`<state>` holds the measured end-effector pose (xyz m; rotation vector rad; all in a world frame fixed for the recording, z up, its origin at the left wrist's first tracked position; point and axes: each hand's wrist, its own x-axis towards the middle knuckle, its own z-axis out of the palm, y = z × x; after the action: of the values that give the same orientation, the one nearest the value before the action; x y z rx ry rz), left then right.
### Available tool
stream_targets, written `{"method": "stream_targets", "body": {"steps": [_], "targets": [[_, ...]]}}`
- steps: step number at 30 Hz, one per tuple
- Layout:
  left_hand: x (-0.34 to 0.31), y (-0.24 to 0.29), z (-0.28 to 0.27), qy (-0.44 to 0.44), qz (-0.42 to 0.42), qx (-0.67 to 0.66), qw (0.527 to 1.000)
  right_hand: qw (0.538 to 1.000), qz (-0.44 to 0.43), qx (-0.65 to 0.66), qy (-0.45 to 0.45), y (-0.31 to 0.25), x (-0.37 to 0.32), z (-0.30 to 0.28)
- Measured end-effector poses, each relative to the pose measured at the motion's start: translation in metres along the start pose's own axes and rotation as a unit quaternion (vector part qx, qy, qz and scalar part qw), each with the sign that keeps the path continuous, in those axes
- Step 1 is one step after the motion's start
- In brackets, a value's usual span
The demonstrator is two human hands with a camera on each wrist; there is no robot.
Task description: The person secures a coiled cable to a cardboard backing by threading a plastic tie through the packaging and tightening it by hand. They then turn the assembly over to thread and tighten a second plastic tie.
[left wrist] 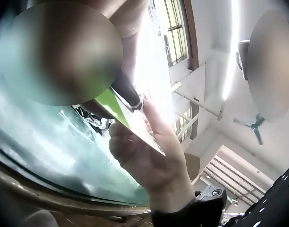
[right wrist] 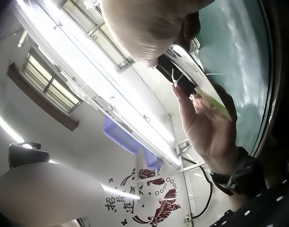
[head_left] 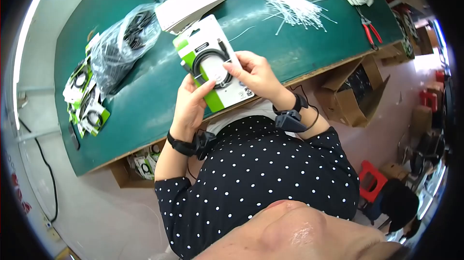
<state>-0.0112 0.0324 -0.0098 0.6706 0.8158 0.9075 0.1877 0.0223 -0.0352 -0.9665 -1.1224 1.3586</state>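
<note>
A green and white packaging card (head_left: 235, 94) with a coiled black cable (head_left: 199, 56) on its face is held up over the front edge of the table. My left hand (head_left: 192, 99) grips the card's lower left side, its thumb over the cable coil. From the right, my right hand (head_left: 261, 77) pinches the card's edge, thumb on the front by the coil and fingers behind. A thin white tie (right wrist: 175, 77) circles the cable in the right wrist view. In the left wrist view the card (left wrist: 117, 108) appears edge-on, and a blurred patch hides part of it.
Behind the card lies a stack of white cards (head_left: 191, 6). Bagged black cables (head_left: 126, 42) and finished cable cards (head_left: 87, 95) lie to the left. White zip ties (head_left: 297, 6) spread at the back, with red-handled pliers (head_left: 370, 32) rightward. An opened carton (head_left: 353, 90) stands below the table edge.
</note>
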Motion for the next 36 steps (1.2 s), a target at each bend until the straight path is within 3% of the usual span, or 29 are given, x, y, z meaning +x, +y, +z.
{"method": "stream_targets", "body": {"steps": [4,6,7,10,11,14,15,18,19,22,23,25,26,31,35,36], "targets": [[0.000,-0.008,-0.014,-0.008,-0.006,-0.003,1.000,0.999,-0.031,0.013,-0.041,0.010,0.007,-0.020],[-0.005,-0.008,-0.013,0.011,0.020,0.021,1.000,0.993,-0.064,-0.079,0.061,-0.005,0.017,-0.052],[-0.008,-0.008,-0.013,0.022,0.034,0.032,0.999,0.962,-0.070,-0.236,0.115,-0.013,0.026,-0.072],[-0.011,-0.018,-0.019,0.017,0.077,0.068,0.995,0.776,-0.093,-0.573,0.248,-0.009,0.053,-0.135],[-0.011,-0.019,-0.021,0.016,0.100,0.087,0.991,0.774,-0.094,-0.574,0.250,-0.005,0.059,-0.147],[-0.015,-0.022,-0.020,0.008,0.108,0.100,0.989,0.681,-0.016,-0.690,0.244,-0.003,0.072,-0.168],[-0.015,-0.023,-0.020,0.006,0.110,0.107,0.988,0.680,-0.015,-0.691,0.244,-0.003,0.077,-0.175],[-0.017,-0.025,-0.024,0.012,0.107,0.110,0.988,0.761,0.056,-0.613,0.205,-0.003,0.085,-0.190],[-0.018,-0.026,-0.026,0.015,0.107,0.111,0.988,0.761,0.058,-0.613,0.204,-0.002,0.084,-0.193],[-0.020,-0.023,-0.031,0.025,0.086,0.097,0.991,0.862,0.000,-0.467,0.197,0.005,0.077,-0.200],[-0.021,-0.022,-0.033,0.029,0.076,0.090,0.993,0.862,0.005,-0.467,0.196,0.002,0.073,-0.194],[-0.021,-0.020,-0.038,0.038,0.062,0.077,0.994,0.959,0.028,-0.243,0.145,-0.024,0.060,-0.165],[-0.020,-0.020,-0.040,0.043,0.053,0.066,0.995,0.985,0.040,-0.123,0.117,-0.034,0.053,-0.153],[-0.019,-0.016,-0.042,0.040,0.031,0.010,0.999,0.996,0.013,-0.057,0.062,-0.054,0.035,-0.107],[-0.023,-0.009,-0.033,0.019,0.057,-0.024,0.998,0.999,-0.006,-0.029,-0.031,-0.053,0.026,-0.074],[-0.024,-0.010,-0.033,0.034,0.062,-0.022,0.997,0.996,-0.038,-0.071,-0.037,-0.049,0.022,-0.061]]}}
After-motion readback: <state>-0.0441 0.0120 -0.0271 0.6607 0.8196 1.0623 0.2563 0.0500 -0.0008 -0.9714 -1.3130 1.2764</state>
